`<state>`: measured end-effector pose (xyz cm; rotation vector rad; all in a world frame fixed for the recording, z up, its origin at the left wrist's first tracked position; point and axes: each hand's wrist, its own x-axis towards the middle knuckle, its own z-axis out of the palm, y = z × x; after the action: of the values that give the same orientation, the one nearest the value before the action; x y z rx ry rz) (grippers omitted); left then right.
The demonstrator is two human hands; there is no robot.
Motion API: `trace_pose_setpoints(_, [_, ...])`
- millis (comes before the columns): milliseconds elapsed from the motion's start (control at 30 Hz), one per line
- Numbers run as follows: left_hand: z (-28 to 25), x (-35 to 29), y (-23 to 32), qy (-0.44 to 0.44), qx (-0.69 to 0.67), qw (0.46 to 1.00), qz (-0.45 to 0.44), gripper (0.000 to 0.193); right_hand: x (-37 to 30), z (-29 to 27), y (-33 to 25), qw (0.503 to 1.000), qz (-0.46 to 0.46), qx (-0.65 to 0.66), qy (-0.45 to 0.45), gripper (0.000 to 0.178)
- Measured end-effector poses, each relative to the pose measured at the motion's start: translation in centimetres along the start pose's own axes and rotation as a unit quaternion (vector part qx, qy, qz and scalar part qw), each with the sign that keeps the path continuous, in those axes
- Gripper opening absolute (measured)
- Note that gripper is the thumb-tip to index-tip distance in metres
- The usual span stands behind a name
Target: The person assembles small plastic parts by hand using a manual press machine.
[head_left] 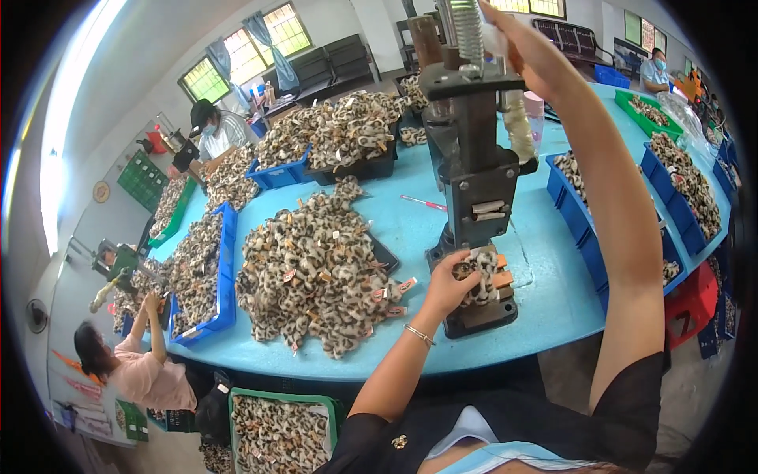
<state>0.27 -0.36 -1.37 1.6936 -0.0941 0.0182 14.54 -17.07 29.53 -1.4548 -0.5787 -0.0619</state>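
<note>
My left hand (452, 286) is closed on a small fuzzy plush piece (480, 291), mottled grey, brown and cream. It holds the piece on the base of a dark metal hand press (480, 178), beside orange-tan blocks (502, 280). My right hand (527, 54) is raised at the top of the press, closed around a white-wrapped part that looks like its handle; my fingers partly hide it. A coil spring (466, 31) stands beside that hand. Left of the press lies a large heap of similar plush pieces (312, 268), some with orange-and-white tags.
Blue bins (225, 268) of plush pieces flank the heap on the light-blue table (379, 347); more blue bins (580, 225) stand at the right. A red pen (425, 203) lies behind the press. Two people (134, 371) work at presses on the left. A green-rimmed crate (335, 411) sits below the edge.
</note>
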Motion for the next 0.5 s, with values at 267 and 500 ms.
trace_pose_setpoints(267, [-1.3, -1.7, 0.7, 0.048, -0.103, 0.993, -0.044, 0.044, -19.3, -0.9, 19.3, 0.977, 0.007, -0.039, 0.208, 0.015])
trace_pose_setpoints(500, [-0.2, -0.3, 0.7, 0.041, -0.25, 0.955, -0.152, 0.027, -21.7, 5.0, 22.8, 0.968, 0.25, 0.031, -0.016, 0.02])
